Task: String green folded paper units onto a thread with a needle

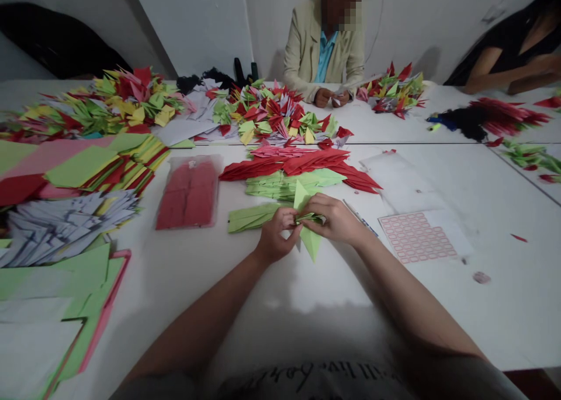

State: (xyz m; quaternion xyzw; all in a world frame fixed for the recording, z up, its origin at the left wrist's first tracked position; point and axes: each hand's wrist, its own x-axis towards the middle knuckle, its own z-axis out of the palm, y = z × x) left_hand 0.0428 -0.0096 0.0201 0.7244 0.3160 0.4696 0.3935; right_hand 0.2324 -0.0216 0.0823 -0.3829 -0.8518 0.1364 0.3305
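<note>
Both my hands meet over the white table (307, 295), pinching a folded green paper piece (310, 241) with pointed tips above and below the fingers. My left hand (276, 236) grips its left side with curled fingers. My right hand (335, 219) grips its right side. Just beyond the hands lie a row of folded green pieces (284, 185) and a row of folded red pieces (307, 163). Another flat green fold (249, 217) lies left of my left hand.
Stacks of coloured paper sheets (83, 166) and white folds (61, 224) fill the left side. A clear bag of red paper (189, 192) lies nearby; a sticker sheet (416, 236) is at right. Piles of finished folds (272, 113) sit before a seated person's hands (331, 97). Another person's arm (512, 72) is far right.
</note>
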